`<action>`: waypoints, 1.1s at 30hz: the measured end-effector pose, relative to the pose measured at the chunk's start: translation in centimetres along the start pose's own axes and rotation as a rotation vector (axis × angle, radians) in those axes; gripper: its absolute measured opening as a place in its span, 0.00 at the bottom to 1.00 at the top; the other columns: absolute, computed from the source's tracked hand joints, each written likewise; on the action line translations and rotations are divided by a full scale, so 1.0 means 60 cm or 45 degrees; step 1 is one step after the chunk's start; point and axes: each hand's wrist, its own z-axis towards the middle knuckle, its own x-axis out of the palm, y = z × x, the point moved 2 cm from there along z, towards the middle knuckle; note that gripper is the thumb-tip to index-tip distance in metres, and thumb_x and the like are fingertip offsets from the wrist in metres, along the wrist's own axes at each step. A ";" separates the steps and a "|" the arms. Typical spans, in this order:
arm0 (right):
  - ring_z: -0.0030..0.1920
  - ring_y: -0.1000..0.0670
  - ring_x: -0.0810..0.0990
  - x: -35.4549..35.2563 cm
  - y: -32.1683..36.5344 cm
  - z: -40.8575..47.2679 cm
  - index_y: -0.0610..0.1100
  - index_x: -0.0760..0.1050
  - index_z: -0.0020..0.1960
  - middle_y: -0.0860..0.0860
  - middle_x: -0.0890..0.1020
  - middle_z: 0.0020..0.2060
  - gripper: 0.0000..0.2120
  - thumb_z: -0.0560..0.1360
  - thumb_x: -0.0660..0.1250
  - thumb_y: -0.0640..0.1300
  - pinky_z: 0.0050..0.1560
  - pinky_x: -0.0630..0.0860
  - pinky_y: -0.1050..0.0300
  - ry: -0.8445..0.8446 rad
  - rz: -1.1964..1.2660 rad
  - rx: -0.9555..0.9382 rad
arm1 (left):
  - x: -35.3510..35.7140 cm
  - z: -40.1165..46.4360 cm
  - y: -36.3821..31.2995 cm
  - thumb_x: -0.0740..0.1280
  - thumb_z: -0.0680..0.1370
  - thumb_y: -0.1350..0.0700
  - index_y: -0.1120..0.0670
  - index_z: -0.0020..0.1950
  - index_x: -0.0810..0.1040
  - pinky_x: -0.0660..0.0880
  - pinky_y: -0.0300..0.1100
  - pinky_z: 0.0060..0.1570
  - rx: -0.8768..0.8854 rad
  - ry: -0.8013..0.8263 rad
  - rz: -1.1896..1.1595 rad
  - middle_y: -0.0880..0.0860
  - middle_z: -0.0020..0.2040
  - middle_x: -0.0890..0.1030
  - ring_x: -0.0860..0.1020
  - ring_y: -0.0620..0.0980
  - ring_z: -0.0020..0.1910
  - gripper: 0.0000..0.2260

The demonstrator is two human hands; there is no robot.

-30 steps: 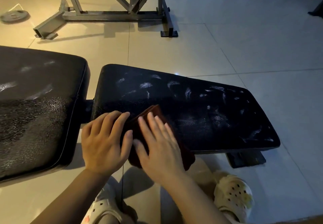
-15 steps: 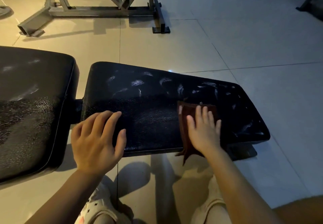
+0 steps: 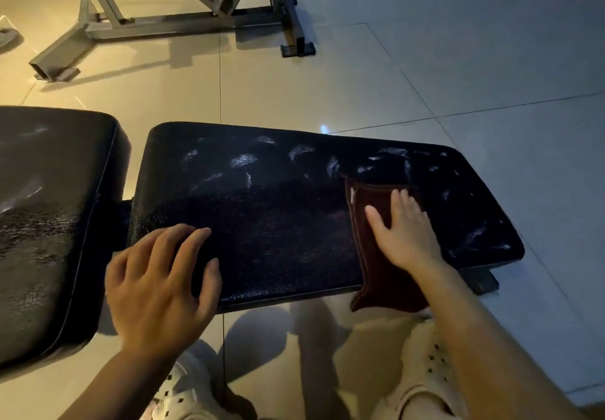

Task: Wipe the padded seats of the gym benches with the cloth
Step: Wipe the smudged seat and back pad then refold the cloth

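With the right hand (image 3: 406, 233) pressing flat-fingered on the cloth (image 3: 376, 255) at the seat pad's (image 3: 268, 223) near edge and the left hand (image 3: 157, 278) resting open there, the overhanging cloth could slip off.

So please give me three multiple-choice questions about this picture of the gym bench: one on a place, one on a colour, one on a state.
1. Where does the cloth lie?
A. on the floor
B. on the right part of the seat pad, hanging over its near edge
C. on the metal frame

2. What colour is the cloth?
A. dark reddish brown
B. white
C. bright green

3. How is the right hand?
A. curled into a fist
B. lifted off the bench
C. flat, pressing the cloth

Answers: 1 B, the cloth covers the pad's right part and droops below its edge. 2 A, it looks dark reddish brown. 3 C, straight fingers lie on the cloth.
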 end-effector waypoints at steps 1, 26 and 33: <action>0.79 0.49 0.45 -0.010 -0.005 0.019 0.44 0.43 0.80 0.46 0.46 0.80 0.36 0.80 0.44 0.65 0.78 0.43 0.49 0.015 0.009 -0.005 | 0.002 -0.001 0.001 0.58 0.78 0.48 0.58 0.57 0.81 0.66 0.55 0.50 0.016 -0.004 0.001 0.58 0.55 0.81 0.73 0.59 0.56 0.19; 0.79 0.52 0.49 0.015 0.024 -0.145 0.47 0.47 0.80 0.51 0.51 0.79 0.32 0.81 0.46 0.61 0.78 0.49 0.52 -0.026 0.178 0.016 | 0.003 -0.005 0.005 0.60 0.78 0.48 0.58 0.59 0.80 0.67 0.54 0.48 0.013 -0.030 -0.022 0.59 0.56 0.80 0.73 0.61 0.57 0.18; 0.79 0.51 0.46 0.015 0.030 -0.061 0.46 0.46 0.80 0.50 0.49 0.80 0.30 0.83 0.44 0.59 0.77 0.41 0.51 -0.033 0.132 -0.018 | 0.005 -0.002 0.003 0.59 0.78 0.50 0.57 0.56 0.82 0.66 0.52 0.48 0.030 -0.071 -0.036 0.58 0.55 0.81 0.74 0.59 0.56 0.17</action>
